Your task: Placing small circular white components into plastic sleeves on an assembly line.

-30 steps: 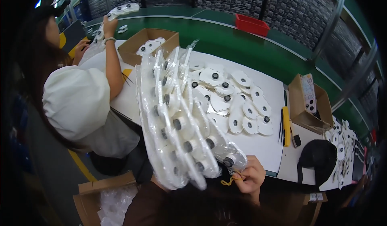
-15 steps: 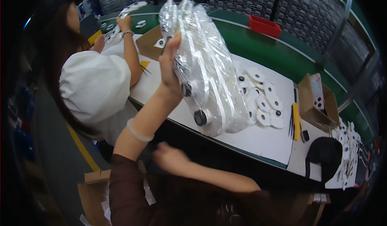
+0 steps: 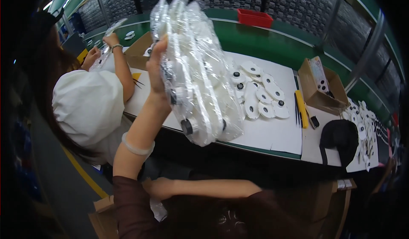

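Raised in front of me, my left hand (image 3: pixel 156 70) grips a bundle of clear plastic bags (image 3: pixel 200 68) by its left side. Inside the bags are white plastic parts, some with round black caps. The bundle hangs tilted above the table's front edge. Low down, my right hand (image 3: pixel 156 188) lies close to my left upper arm, beside a cardboard box (image 3: pixel 104 222) with clear plastic film. Its fingers are mostly hidden by that arm. Loose white oval parts with black centres (image 3: pixel 262 92) lie on the white table sheet (image 3: pixel 272 132), right of the bundle.
At left a co-worker in a white top (image 3: pixel 87 107) handles similar parts. Right on the table are a yellow-handled tool (image 3: pixel 301 110), a small open carton (image 3: pixel 324 89), a black cap (image 3: pixel 339 139) and more white parts (image 3: pixel 362 128). Behind stands a red bin (image 3: pixel 254 18).
The bagged bundle in my left hand has shifted left in view and turned slightly. My right hand has moved down and left, behind my left arm. The whole view has also shifted.
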A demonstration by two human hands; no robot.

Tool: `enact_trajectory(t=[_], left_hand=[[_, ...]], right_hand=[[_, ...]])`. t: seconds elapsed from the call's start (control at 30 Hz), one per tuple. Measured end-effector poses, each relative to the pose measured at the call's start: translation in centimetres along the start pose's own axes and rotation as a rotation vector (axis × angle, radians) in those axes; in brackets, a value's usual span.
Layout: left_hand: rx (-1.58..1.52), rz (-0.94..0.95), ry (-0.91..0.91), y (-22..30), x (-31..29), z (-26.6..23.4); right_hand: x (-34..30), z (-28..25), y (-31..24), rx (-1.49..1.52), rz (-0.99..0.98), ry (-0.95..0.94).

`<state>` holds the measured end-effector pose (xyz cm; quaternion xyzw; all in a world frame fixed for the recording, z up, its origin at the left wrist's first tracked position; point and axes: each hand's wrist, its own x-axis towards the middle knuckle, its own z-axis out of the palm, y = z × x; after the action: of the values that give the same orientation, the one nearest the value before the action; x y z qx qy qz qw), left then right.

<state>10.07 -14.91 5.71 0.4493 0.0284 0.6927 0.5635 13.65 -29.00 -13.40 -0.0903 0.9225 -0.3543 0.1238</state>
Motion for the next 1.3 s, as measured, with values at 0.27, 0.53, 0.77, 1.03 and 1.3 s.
enact_trajectory(t=[0.27,0.53,0.77,1.03,1.3], left_hand=[[-0.075,-0.137,-0.028,-1.1,3.1,-0.7],[-0.154,-0.389,0.134,-15.8,10.8,2.6],[-0.366,-0.578,-0.089,-21.2,15.3,5.7],[0.338,-0.505,-0.116,-27.1,21.1,13.1],[0.819,-0.787,-0.204,-36.7,22.2,11.7]], right_hand=[[-24.6,-8.6,1.6,0.3,0.217,0.369],[-35.7,-16.7,1.4,0.641,0.598,1.363],[-41.2,-20.0,2.8,0.693,0.652,1.541],[-51.6,-22.2,1.9,0.606,0.298,1.841],[-56.7,-21.5,4.2,-0.08,1.395,1.399]])
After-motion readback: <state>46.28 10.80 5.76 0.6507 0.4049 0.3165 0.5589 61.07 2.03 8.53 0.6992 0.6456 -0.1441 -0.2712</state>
